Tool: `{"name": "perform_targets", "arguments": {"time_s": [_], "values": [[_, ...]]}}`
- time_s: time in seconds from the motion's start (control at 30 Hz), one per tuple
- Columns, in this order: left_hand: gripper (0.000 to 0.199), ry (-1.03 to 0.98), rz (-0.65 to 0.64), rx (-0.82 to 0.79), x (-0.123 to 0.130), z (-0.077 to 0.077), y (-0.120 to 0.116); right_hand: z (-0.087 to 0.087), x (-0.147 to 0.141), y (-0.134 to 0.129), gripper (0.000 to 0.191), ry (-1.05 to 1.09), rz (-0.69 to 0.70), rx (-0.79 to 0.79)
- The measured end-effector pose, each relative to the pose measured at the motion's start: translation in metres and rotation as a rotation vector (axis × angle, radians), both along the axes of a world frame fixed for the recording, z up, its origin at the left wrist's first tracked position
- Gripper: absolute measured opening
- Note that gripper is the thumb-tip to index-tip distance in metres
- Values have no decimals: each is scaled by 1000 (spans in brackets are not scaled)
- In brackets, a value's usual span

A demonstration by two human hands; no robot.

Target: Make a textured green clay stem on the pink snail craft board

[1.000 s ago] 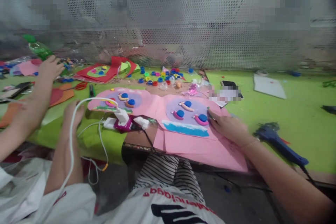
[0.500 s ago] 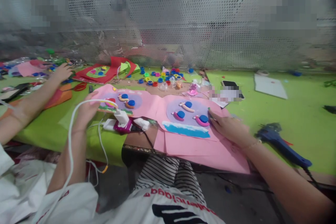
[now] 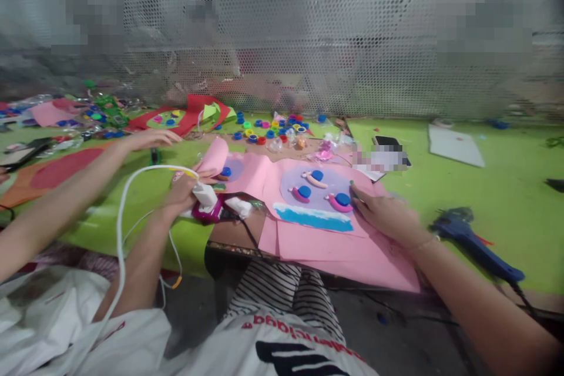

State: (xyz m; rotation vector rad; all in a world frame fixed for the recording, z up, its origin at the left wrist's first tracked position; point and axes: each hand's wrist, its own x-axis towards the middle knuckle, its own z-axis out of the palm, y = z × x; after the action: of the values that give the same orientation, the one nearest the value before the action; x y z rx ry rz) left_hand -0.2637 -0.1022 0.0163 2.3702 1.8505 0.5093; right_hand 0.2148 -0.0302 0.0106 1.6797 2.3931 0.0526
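My left hand (image 3: 181,192) grips the outer part of a pink paper sheet (image 3: 254,171), whose left end curls upward and over. A blue-capped snail figure (image 3: 225,173) shows beside the curl. My right hand (image 3: 382,211) rests on the right part of the pink paper, fingers stretched out near the edge of a lilac circle (image 3: 286,179). On that circle sit three snail figures with blue cap shells and pink or cream bodies. Below them runs a blue and white strip (image 3: 312,217). More pink paper (image 3: 326,252) lies underneath.
A purple power adapter (image 3: 207,210) with a white plug and cable stands by my left hand. A blue glue gun (image 3: 478,244) lies at right. Behind are coloured bottle caps (image 3: 253,139), a phone (image 3: 392,150) and a white board (image 3: 456,145). A co-worker's arm (image 3: 66,200) reaches in from the left.
My left hand has moved right, and the left end of the pink paper has curled over, covering some snails. The co-worker's hand has swung right. My right hand stays put.
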Motion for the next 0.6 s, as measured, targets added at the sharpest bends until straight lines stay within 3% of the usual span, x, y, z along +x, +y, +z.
{"name": "perform_targets", "arguments": {"time_s": [0.3, 0.6], "values": [[40, -8, -13, -7, -5, -5, 0, -2, 1, 2, 54, -6, -12, 2], [35, -142, 11, 30, -4, -7, 1, -3, 3, 1, 55, -13, 5, 21]]}}
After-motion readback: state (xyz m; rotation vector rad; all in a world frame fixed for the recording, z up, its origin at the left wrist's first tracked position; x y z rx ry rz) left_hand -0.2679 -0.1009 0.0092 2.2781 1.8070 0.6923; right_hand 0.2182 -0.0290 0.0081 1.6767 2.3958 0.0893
